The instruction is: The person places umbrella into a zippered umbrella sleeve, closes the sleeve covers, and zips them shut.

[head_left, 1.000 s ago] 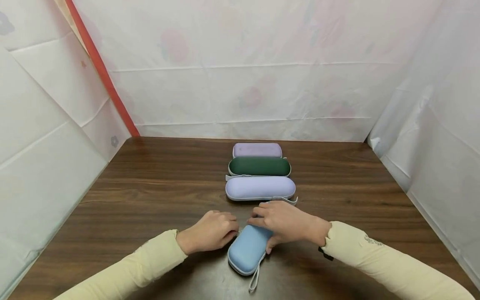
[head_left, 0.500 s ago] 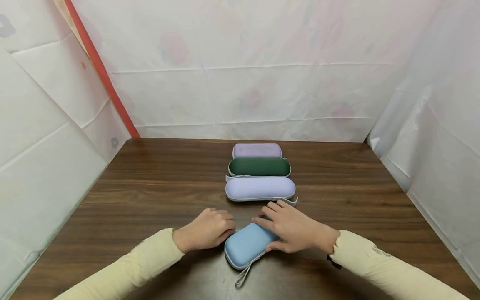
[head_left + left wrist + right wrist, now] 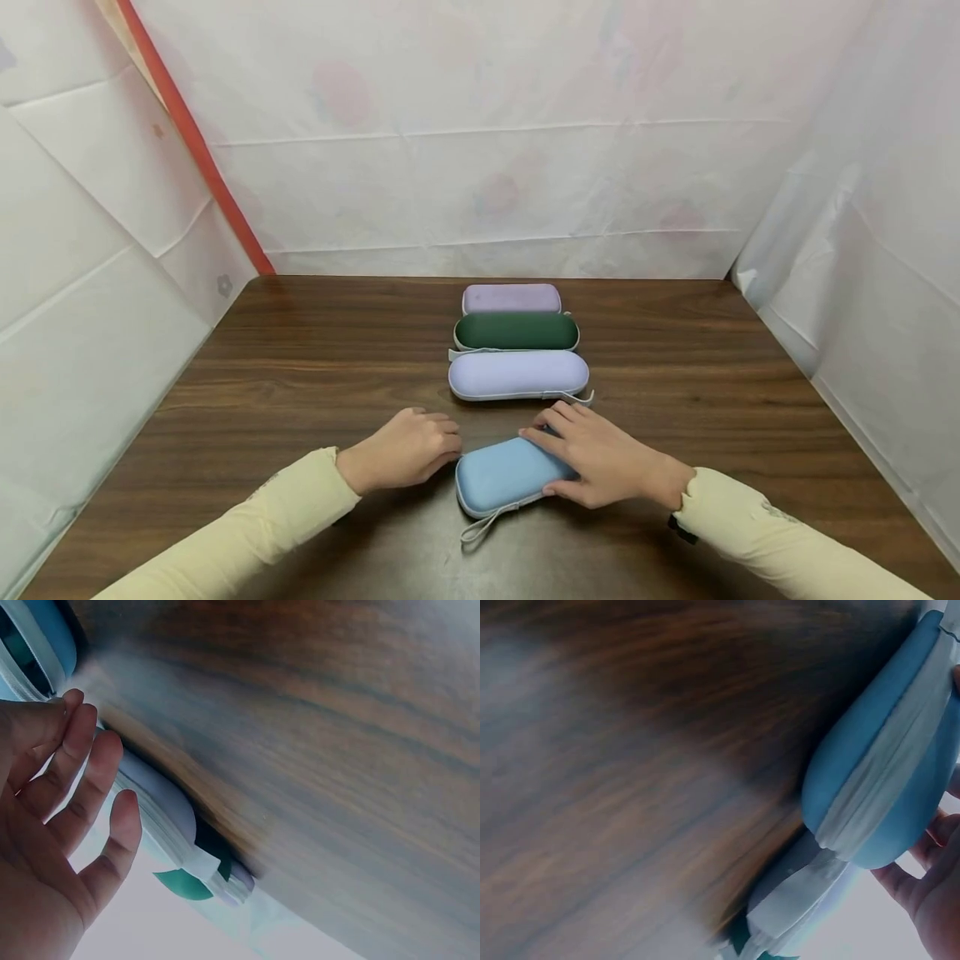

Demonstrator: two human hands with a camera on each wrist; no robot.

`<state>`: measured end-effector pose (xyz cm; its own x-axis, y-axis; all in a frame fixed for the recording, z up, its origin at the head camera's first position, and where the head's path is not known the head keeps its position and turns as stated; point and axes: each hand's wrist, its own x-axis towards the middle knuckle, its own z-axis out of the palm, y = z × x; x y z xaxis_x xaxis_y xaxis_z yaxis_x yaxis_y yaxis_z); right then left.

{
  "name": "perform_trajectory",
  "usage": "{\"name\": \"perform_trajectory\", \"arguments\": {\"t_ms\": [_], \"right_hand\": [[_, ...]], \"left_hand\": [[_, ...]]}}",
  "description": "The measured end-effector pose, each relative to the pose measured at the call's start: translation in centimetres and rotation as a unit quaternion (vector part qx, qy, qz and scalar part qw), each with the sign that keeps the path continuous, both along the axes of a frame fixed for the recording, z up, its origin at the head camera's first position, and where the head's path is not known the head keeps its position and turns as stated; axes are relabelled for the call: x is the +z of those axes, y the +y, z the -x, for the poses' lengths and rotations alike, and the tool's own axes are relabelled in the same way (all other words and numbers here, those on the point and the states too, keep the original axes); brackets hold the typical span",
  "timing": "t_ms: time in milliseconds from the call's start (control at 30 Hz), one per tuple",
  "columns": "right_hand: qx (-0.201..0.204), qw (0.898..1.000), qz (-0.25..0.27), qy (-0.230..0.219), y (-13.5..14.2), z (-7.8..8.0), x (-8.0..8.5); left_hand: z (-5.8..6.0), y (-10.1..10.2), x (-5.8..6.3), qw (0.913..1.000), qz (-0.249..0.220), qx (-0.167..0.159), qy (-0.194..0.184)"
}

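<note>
A light blue zip case (image 3: 502, 475) lies on the wooden table, its wrist loop (image 3: 480, 529) trailing at the near left end. My right hand (image 3: 607, 458) grips its right end, thumb on the near side and fingers over the top and far side. Beside the left end is my left hand (image 3: 405, 447), fingers bent. The left wrist view shows its thumb and index finger pinched at the end of the zipper (image 3: 54, 696); the pull itself is hidden by the fingertips. There the zipper gapes, and a dark interior (image 3: 16, 646) shows.
Beyond the hands, three more zip cases lie in a row: lavender (image 3: 517, 374), dark green (image 3: 517, 331) and mauve (image 3: 512, 298) at the back. Pale patterned sheeting (image 3: 487, 192) walls the table (image 3: 300, 358) at the back and sides.
The blue case has turned clockwise, from steeply slanted to nearly crosswise. My right hand has shifted right with it, and my left hand has drifted slightly left and away.
</note>
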<state>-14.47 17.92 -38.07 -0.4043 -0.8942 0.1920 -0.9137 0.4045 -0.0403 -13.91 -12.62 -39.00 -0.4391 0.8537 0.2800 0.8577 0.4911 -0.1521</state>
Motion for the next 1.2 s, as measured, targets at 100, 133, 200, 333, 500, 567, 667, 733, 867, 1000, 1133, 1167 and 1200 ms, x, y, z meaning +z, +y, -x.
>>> {"name": "perform_trajectory", "arguments": {"t_ms": [100, 133, 200, 333, 500, 567, 667, 733, 867, 1000, 1133, 1167, 1200], "right_hand": [[-0.011, 1.0, 0.002, 0.001, 0.3, -0.1, -0.1], [-0.014, 1.0, 0.003, 0.001, 0.4, -0.1, -0.1], [-0.019, 1.0, 0.004, 0.004, 0.5, -0.2, -0.2], [-0.03, 0.999, 0.006, 0.02, 0.6, -0.4, -0.3], [-0.053, 0.998, 0.003, 0.033, 0.6, -0.8, -0.4], [-0.068, 0.997, -0.003, 0.032, 0.6, -0.9, -0.5], [-0.091, 0.995, -0.014, 0.028, 0.6, -1.2, -0.5], [-0.102, 0.994, -0.019, 0.026, 0.5, -1.3, -0.5], [-0.114, 0.993, -0.023, 0.023, 0.3, -1.5, -0.5], [-0.122, 0.992, -0.026, 0.024, 0.2, -1.6, -0.5], [-0.129, 0.991, -0.032, 0.031, 0.2, -1.7, -0.6], [-0.13, 0.99, -0.033, 0.032, 0.2, -1.7, -0.6], [-0.131, 0.99, -0.034, 0.032, 0.1, -1.7, -0.6]], "left_hand": [[0.1, -0.2, 0.0, 1.0, -0.003, -0.003, 0.0], [0.2, -0.3, 0.0, 1.0, -0.003, -0.005, 0.0], [0.2, -0.3, 0.0, 1.0, -0.006, -0.006, 0.001], [0.3, -0.3, 0.0, 0.9999, -0.01, -0.007, 0.008], [0.3, -0.3, 0.1, 0.9999, -0.01, -0.006, 0.009], [0.2, -0.4, 0.1, 0.9999, -0.012, -0.006, 0.011], [0.1, -0.5, 0.1, 0.9997, -0.018, -0.004, 0.013], [0.0, -0.5, 0.1, 0.9997, -0.024, -0.003, 0.011], [-0.1, -0.5, 0.1, 0.9995, -0.031, 0.004, 0.005], [-0.3, -0.5, 0.0, 0.9995, -0.03, 0.01, 0.003], [-0.6, -0.5, 0.0, 0.9994, -0.033, 0.011, -0.002], [-0.6, -0.5, 0.1, 0.9993, -0.034, 0.011, -0.005], [-0.7, -0.5, 0.0, 0.9993, -0.035, 0.012, -0.009]]}}
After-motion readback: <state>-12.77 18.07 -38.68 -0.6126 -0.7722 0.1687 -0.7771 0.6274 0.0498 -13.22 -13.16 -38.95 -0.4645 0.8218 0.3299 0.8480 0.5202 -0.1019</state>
